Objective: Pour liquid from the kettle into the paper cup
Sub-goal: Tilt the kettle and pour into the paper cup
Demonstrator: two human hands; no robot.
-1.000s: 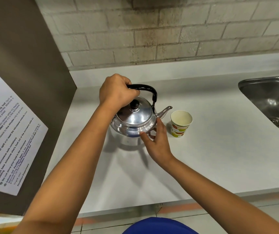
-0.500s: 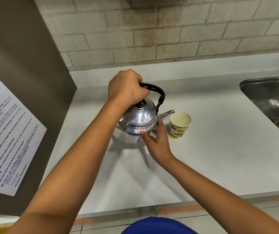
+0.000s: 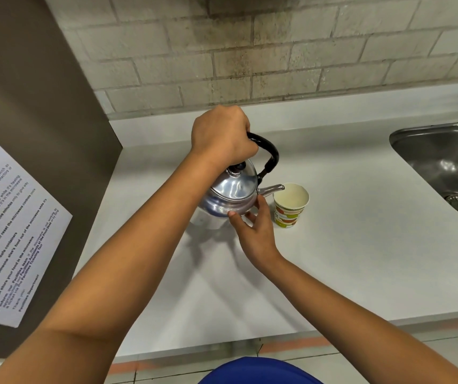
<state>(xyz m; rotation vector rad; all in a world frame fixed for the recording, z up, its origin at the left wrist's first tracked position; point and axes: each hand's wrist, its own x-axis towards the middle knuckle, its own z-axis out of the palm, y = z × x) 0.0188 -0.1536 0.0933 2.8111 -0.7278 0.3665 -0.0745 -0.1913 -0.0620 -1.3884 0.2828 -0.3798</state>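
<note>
Pale brick wall (image 3: 277, 51) runs behind a white countertop (image 3: 361, 259), seen from above by a camera on the person's head. Near the middle of the countertop is a shiny metal kettle (image 3: 230, 194) with a black knob on its lid and an arched black handle (image 3: 269, 152). The kettle is lifted and tilted, its spout (image 3: 273, 188) pointing right, with a shadow on the surface below it.

Left hand (image 3: 222, 137) is closed in a fist around the top of the handle, holding the kettle up; the fingers wrap out of sight on the far side. Right hand (image 3: 255, 231) is spread loosely against the lower front of the kettle, thumb and fingertips touching its belly just under the spout. Whether it bears any weight cannot be told.

Just right of the kettle stands a paper cup (image 3: 290, 205), upright, printed with orange and green shapes. The spout tip hovers at the cup's left rim. No stream of liquid can be made out, and the cup's pale inside does not show clearly whether it holds anything.

Far right of the kettle, a steel sink (image 3: 444, 162) with a drain is cut off by the frame edge. Left of the kettle rises a brown panel (image 3: 42, 120) bearing a printed notice (image 3: 8, 239), partly cropped and too skewed to read fully. Below, at the frame bottom, a blue rounded shape (image 3: 258, 371) is only partly visible.
</note>
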